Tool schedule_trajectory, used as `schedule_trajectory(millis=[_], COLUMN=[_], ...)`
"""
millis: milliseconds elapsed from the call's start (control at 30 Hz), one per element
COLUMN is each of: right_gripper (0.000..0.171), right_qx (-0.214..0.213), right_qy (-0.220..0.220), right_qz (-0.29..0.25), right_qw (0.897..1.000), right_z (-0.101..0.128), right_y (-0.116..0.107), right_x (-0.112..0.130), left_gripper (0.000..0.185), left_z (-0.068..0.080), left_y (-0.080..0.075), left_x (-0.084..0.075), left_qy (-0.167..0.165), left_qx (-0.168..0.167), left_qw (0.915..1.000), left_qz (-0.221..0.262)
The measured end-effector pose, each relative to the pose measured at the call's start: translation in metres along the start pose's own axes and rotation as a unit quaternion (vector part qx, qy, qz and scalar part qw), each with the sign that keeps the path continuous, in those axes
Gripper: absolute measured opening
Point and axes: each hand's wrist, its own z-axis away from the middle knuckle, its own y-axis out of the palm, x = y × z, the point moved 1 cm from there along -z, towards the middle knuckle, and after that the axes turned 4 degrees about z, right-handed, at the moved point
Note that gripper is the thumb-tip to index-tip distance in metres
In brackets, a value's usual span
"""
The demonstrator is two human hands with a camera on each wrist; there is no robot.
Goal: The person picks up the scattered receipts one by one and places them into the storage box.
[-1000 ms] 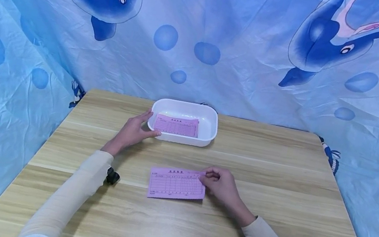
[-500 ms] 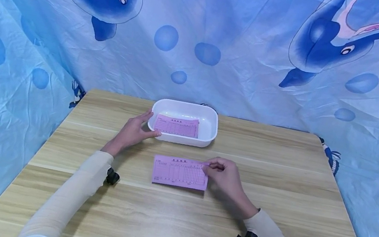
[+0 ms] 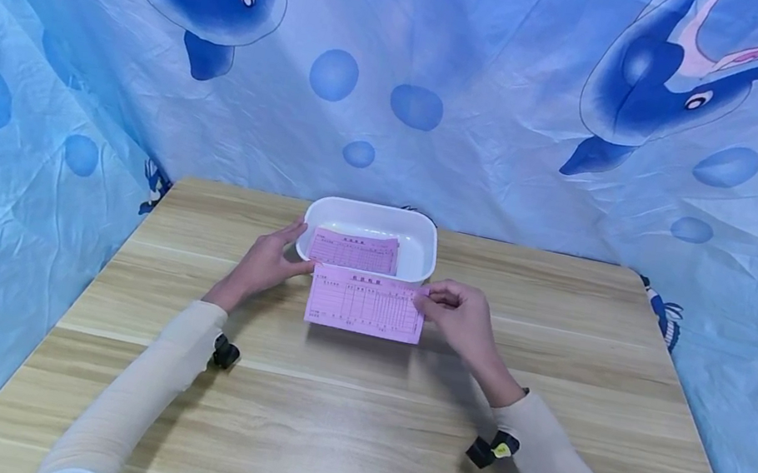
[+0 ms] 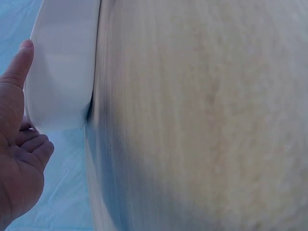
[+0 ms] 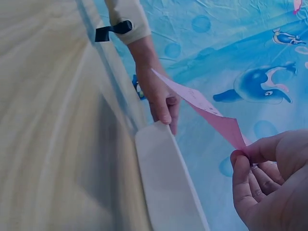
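Observation:
My right hand (image 3: 462, 317) pinches a pink printed form slip (image 3: 365, 308) by its right edge between thumb and fingers. The slip hangs raised over the wooden table, its upper edge overlapping the front of a white plastic tub (image 3: 421, 254) in the head view. Inside that tub lies another pink slip (image 3: 353, 252). At the tub's left front corner, my left hand (image 3: 264, 260) grips it, thumb along the front rim and fingers at the left side. From the right wrist, the held slip (image 5: 207, 109) shows bent, close above the tub's wall (image 5: 166, 178).
The wooden table (image 3: 341, 450) carries the tub near its back edge. Behind and beside the table hangs a blue cloth (image 3: 480, 178) printed with dolphins. Each sleeve has a small black device (image 3: 225, 351) strapped at the wrist.
My right hand has carried the slip away from me, up from the middle of the table to the tub's front. The left hand and the tub have stayed in place.

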Motion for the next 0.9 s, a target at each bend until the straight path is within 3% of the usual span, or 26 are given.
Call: schedule_trajectory(millis=[333, 467, 900], right_gripper=[0.018, 0.021, 0.028], right_qx=[-0.028, -0.038, -0.061], right_qy=[0.013, -0.009, -0.040], right_qz=[-0.008, 0.002, 0.016], right_qw=[0.999, 0.999, 0.997], right_z=[-0.025, -0.038, -0.084], right_y=[-0.003, -0.003, 0.000], right_x=[0.016, 0.020, 0.023], left_gripper=[0.087, 0.086, 0.101], left_z=[0.001, 0.001, 0.000], left_y=[-0.001, -0.001, 0.000], left_x=[-0.001, -0.003, -0.001], left_qy=[-0.005, -0.009, 0.009], left_qx=[-0.003, -0.002, -0.007], left_qw=[0.9999, 0.9998, 0.9999], left_qz=[0.010, 0.016, 0.005])
